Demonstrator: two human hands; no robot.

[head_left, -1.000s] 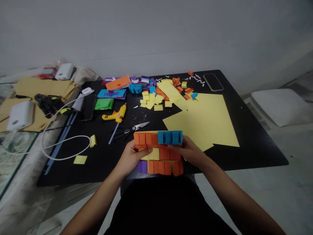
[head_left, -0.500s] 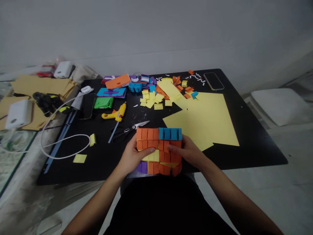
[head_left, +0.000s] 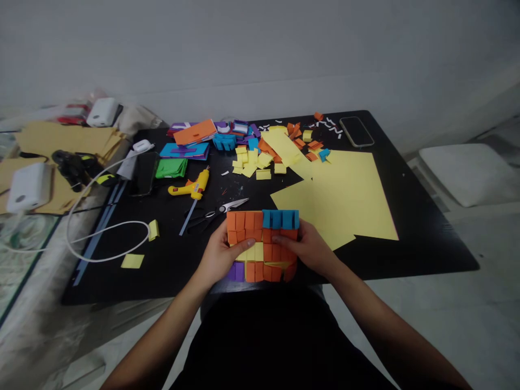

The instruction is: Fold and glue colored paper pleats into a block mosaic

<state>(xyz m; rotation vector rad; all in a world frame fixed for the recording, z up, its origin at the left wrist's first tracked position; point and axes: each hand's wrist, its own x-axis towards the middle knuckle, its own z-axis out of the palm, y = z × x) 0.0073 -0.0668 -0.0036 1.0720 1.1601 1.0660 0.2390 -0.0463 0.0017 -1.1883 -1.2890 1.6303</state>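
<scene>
Between my hands is a block covered with folded paper pieces [head_left: 274, 252], mostly orange, with blue at the top right, yellow in the middle and purple at the lower left. My left hand [head_left: 217, 254] grips its left side, thumb lying across the yellow pieces. On the right side my right hand [head_left: 317, 250] holds it, thumb over the orange pieces. The fingers behind the block are hidden. Just beyond it lie open-bladed scissors [head_left: 219, 210], and a yellow glue gun [head_left: 195, 186] with a glue stick in its back rests farther left.
Small yellow paper pieces [head_left: 252, 160] and orange scraps lie at the back of the black table [head_left: 422, 238]. Large yellow sheets [head_left: 349, 195] cover the right middle. A phone [head_left: 356, 131] lies back right. A white cable [head_left: 109, 261] loops at left; a white stool [head_left: 467, 173] stands right.
The paper-covered block has moved slightly up and left and looks a little more tilted, both hands moving with it. My grip stays on its two sides.
</scene>
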